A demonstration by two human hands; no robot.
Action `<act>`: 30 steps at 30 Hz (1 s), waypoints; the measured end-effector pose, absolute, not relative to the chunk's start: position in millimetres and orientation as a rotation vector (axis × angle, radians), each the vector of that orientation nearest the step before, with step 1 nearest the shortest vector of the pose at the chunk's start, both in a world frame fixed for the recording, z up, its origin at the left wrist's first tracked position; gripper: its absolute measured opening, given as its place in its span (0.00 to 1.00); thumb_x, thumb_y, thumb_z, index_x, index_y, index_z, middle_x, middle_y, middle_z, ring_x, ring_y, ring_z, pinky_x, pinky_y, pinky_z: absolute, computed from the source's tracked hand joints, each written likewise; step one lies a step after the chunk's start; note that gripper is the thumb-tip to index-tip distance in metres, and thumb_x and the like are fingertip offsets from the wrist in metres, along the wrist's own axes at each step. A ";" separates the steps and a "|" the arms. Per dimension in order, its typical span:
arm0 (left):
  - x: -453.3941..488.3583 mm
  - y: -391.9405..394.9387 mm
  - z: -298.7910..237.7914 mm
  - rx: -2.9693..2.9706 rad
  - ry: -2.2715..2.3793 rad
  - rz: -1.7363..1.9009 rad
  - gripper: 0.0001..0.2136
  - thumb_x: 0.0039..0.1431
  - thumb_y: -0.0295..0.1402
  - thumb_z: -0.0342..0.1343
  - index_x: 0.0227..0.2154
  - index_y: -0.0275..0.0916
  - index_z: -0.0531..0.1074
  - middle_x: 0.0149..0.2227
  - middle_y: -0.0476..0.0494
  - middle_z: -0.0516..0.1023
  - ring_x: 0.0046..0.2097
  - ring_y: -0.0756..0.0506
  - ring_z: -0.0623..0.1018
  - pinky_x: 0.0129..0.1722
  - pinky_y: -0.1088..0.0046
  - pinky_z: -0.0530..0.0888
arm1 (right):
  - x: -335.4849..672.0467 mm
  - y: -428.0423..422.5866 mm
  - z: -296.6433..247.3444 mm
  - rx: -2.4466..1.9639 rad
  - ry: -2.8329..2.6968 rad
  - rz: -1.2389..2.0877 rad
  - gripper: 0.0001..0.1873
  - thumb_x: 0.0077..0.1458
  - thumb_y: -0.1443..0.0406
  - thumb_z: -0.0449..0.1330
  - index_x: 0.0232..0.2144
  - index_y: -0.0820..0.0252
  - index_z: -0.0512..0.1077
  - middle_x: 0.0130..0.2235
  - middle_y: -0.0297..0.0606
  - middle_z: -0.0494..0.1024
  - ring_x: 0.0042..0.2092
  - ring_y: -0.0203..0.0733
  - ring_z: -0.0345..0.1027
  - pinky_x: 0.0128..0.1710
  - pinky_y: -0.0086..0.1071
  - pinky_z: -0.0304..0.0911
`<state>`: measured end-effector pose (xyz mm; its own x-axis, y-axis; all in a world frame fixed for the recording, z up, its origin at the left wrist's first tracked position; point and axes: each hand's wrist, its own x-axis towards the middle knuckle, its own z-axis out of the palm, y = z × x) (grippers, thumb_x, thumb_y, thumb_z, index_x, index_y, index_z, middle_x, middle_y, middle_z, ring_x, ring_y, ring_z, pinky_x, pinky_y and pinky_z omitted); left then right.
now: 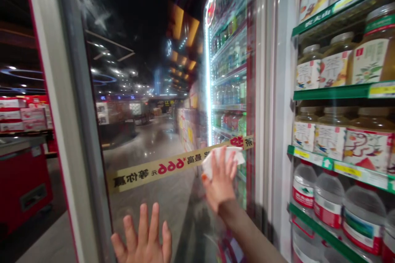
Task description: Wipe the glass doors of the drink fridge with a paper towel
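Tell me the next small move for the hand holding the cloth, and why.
Probably slide the right hand with its white cloth leftward along the yellow banner: the cloth is pressed to the glass door near the banner's right end, and the left hand looks flat on the pane below, steadying it.

Right hand presses white cloth against glass door.

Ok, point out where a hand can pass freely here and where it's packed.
Bare glass door above the yellow banner, and below it between left hand and right hand with its cloth. Crowded: shelves packed with bottles.
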<state>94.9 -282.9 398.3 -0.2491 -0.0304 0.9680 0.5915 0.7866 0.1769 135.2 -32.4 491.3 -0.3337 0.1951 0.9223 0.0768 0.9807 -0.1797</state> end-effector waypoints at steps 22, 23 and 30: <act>97.9 -271.4 416.3 -0.431 -1.674 -0.471 0.42 0.64 0.37 0.63 0.77 0.48 0.52 0.79 0.44 0.54 0.81 0.35 0.45 0.80 0.44 0.40 | 120.3 -81.5 722.6 0.087 -1.847 -0.117 0.38 0.75 0.45 0.46 0.79 0.41 0.42 0.82 0.33 0.34 0.80 0.75 0.21 0.70 0.85 0.34; 97.1 -271.4 416.2 -0.417 -1.684 -0.458 0.42 0.64 0.35 0.63 0.77 0.48 0.51 0.79 0.44 0.53 0.81 0.35 0.46 0.80 0.44 0.40 | 115.8 -87.5 723.5 0.093 -1.817 -0.122 0.39 0.74 0.44 0.46 0.79 0.42 0.41 0.82 0.33 0.33 0.79 0.76 0.18 0.70 0.86 0.33; 89.1 -270.6 420.7 -0.440 -1.593 -0.436 0.39 0.65 0.35 0.60 0.77 0.48 0.52 0.79 0.48 0.52 0.81 0.38 0.46 0.81 0.49 0.40 | 101.2 -122.8 696.3 1.040 -1.699 -0.840 0.36 0.71 0.37 0.47 0.75 0.33 0.57 0.79 0.13 0.48 0.81 0.55 0.30 0.80 0.64 0.35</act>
<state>89.1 -270.6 420.7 -0.0631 0.0201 0.9978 0.5256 0.8506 0.0161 101.2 -122.8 696.3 -0.1971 -0.9115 0.3610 -0.2662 0.4041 0.8751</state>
